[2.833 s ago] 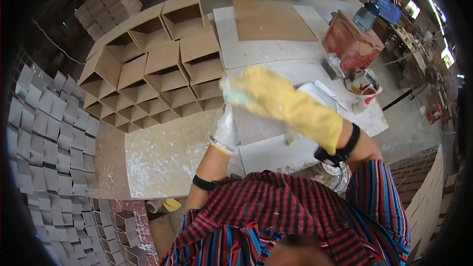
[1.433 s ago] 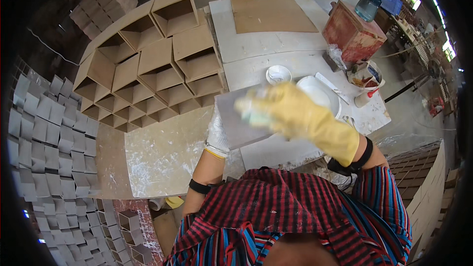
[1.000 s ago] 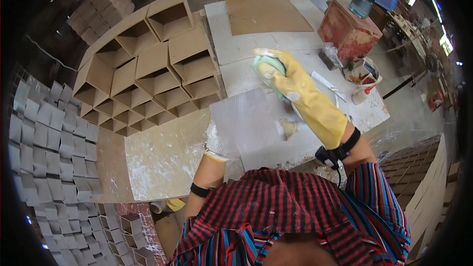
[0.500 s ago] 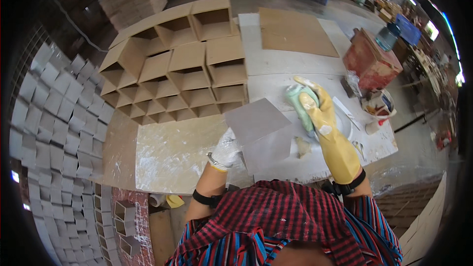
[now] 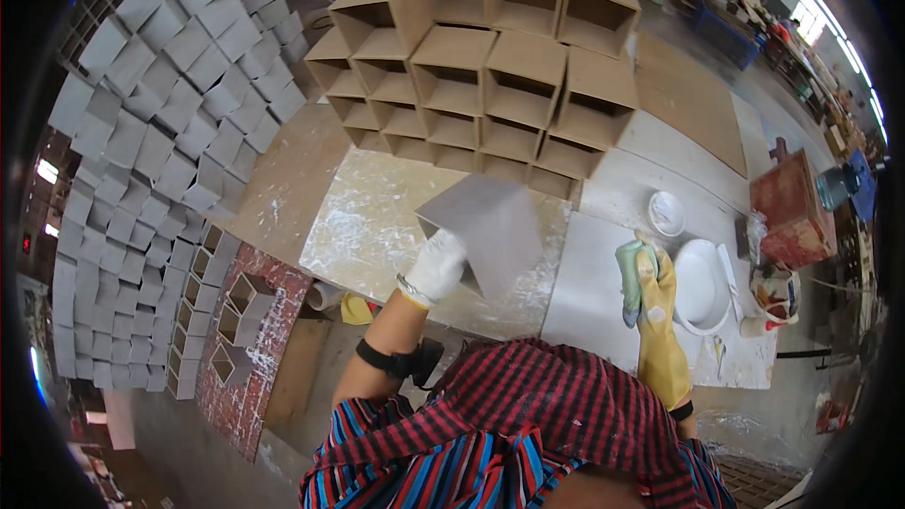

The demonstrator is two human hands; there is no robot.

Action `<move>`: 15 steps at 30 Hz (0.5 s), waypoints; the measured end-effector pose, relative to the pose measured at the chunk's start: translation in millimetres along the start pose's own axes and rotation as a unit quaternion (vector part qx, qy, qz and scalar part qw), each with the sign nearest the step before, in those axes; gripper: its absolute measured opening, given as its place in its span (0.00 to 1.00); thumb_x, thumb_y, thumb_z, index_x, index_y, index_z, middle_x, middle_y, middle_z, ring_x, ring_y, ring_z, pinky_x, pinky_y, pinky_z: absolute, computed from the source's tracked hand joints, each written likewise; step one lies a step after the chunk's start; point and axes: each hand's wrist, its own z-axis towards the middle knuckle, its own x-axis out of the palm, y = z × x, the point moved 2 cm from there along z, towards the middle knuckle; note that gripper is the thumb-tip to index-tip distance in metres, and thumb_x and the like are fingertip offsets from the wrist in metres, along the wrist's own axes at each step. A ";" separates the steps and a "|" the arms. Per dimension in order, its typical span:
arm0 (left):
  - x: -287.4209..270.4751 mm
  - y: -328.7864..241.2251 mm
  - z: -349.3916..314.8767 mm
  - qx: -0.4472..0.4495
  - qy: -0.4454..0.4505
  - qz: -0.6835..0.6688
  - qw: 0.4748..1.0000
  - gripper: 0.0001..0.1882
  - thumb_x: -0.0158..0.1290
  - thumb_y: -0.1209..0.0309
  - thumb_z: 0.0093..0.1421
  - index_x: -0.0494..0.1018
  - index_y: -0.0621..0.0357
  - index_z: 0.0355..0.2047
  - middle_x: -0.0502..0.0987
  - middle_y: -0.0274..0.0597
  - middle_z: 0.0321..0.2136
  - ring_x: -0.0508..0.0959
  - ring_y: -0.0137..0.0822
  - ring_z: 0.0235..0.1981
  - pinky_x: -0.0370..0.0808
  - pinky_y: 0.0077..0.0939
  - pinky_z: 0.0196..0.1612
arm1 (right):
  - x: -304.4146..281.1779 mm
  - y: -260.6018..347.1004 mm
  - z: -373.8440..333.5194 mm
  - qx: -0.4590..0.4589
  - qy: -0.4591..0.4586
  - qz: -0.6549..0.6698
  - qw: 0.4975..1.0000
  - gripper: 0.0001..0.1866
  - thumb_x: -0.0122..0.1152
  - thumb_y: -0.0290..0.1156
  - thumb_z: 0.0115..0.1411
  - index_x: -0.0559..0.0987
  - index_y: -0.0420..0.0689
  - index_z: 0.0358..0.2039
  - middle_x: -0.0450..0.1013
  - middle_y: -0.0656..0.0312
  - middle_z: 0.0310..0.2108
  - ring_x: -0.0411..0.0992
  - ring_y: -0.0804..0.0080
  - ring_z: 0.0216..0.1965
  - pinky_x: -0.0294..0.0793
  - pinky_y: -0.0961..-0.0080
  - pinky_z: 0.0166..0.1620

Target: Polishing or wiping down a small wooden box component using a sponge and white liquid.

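Observation:
My left hand (image 5: 436,266), in a white glove, is closed on the edge of a grey-coated open-ended box (image 5: 498,231), its fingers reaching into the opening. The box is held tilted above the table and looks slightly blurred. On the right, my right hand (image 5: 658,297) wears a long yellow rubber glove and grips a green sponge (image 5: 629,285). Sponge and box are apart. Beside the right hand lies a round white basin (image 5: 701,288), with a small white bowl (image 5: 666,213) farther back.
Bare brown boxes (image 5: 490,75) are stacked at the back of the table. Many grey boxes (image 5: 141,179) form a wall on the left, near a red board (image 5: 247,386) bearing several boxes. At right stand a red crate (image 5: 794,210) and a bucket (image 5: 779,294).
The view has swung left. My left hand has carried the box left over the yellowish board, away from the sponge. My right hand has drawn back from above the basin, still holding the sponge.

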 end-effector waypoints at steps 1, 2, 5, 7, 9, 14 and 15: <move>-7.2 -9.5 -9.7 0.033 0.013 -0.015 0.999 0.16 0.49 0.69 0.59 0.71 0.59 0.47 0.73 0.45 0.47 0.71 0.42 0.51 0.67 0.35 0.54 | 11.7 -10.6 4.0 0.010 0.018 0.006 1.000 0.22 0.56 0.40 0.61 0.72 0.45 0.53 0.70 0.66 0.28 0.64 0.83 0.20 0.67 0.85 0.21; -16.6 -36.9 -13.8 0.078 0.036 -0.040 0.995 0.17 0.51 0.69 0.57 0.72 0.59 0.46 0.74 0.45 0.47 0.72 0.43 0.50 0.67 0.35 0.53 | 14.7 -5.4 -3.6 0.009 0.017 0.004 1.000 0.22 0.56 0.40 0.61 0.71 0.44 0.53 0.70 0.66 0.28 0.64 0.83 0.19 0.66 0.85 0.21; -35.0 -68.9 -12.5 0.224 0.045 0.236 0.945 0.19 0.54 0.67 0.54 0.72 0.55 0.48 0.73 0.41 0.49 0.70 0.43 0.52 0.67 0.34 0.53 | 30.1 -22.8 -4.0 0.010 0.029 0.007 1.000 0.22 0.55 0.41 0.61 0.71 0.44 0.53 0.69 0.66 0.26 0.64 0.84 0.19 0.66 0.85 0.20; -44.9 -74.8 -21.7 0.290 -0.021 0.311 0.905 0.21 0.54 0.66 0.54 0.71 0.54 0.49 0.71 0.41 0.51 0.70 0.42 0.53 0.66 0.34 0.54 | 43.9 -27.2 -7.2 0.002 0.054 0.011 0.998 0.23 0.54 0.41 0.62 0.70 0.43 0.54 0.69 0.66 0.26 0.64 0.84 0.19 0.66 0.86 0.20; -54.3 -76.2 -25.9 0.218 -0.006 0.172 0.961 0.26 0.53 0.67 0.57 0.65 0.53 0.56 0.66 0.41 0.57 0.66 0.40 0.57 0.65 0.33 0.57 | 52.2 -23.5 -10.9 0.005 0.056 -0.016 0.998 0.22 0.54 0.41 0.62 0.71 0.43 0.53 0.69 0.67 0.25 0.64 0.84 0.18 0.66 0.86 0.20; -65.4 -103.0 -38.8 0.115 0.088 -0.240 0.960 0.28 0.46 0.69 0.63 0.53 0.55 0.62 0.61 0.41 0.60 0.62 0.35 0.60 0.62 0.31 0.60 | 72.9 -6.7 -11.5 0.010 0.102 0.003 0.995 0.22 0.54 0.41 0.62 0.71 0.43 0.53 0.69 0.66 0.24 0.63 0.83 0.17 0.65 0.86 0.19; -65.5 -107.8 -44.2 0.118 0.105 -0.216 0.964 0.27 0.44 0.69 0.64 0.52 0.56 0.63 0.61 0.41 0.60 0.62 0.34 0.60 0.61 0.30 0.61 | 74.0 -7.2 -12.4 0.018 0.112 0.007 0.994 0.22 0.54 0.41 0.62 0.71 0.42 0.52 0.69 0.66 0.24 0.63 0.83 0.17 0.65 0.86 0.19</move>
